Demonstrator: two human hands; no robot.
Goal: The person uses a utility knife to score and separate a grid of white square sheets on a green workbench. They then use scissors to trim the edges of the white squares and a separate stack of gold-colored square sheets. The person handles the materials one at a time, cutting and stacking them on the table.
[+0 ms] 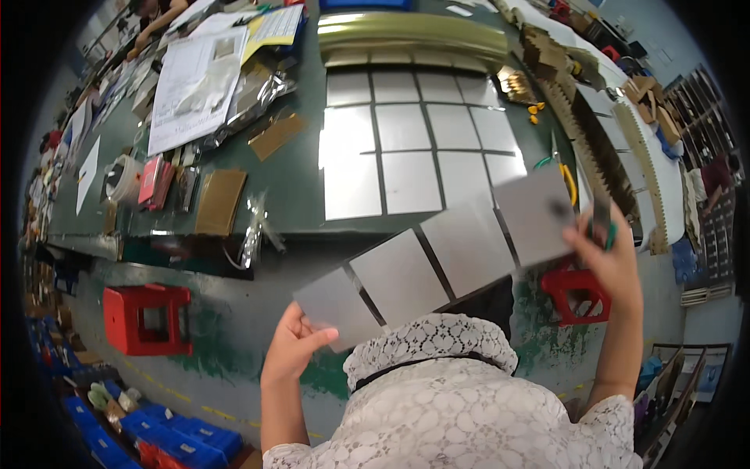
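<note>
The left hand [295, 344] pinches the low end of a strip of four grey panels [441, 254], thumb on top, and the right hand [605, 254] is closed on the high end, also gripping a dark green-handled tool. The strip hangs in the air, tilted, between the person and the green surface [293, 176], where a grid of similar sheets [414, 148] lies flat. Held only by its ends, the strip could sag or split at its dark joints. The tool might scratch a panel, and a swing could disturb the grid or knock the scissors [564, 173] just beside it.
</note>
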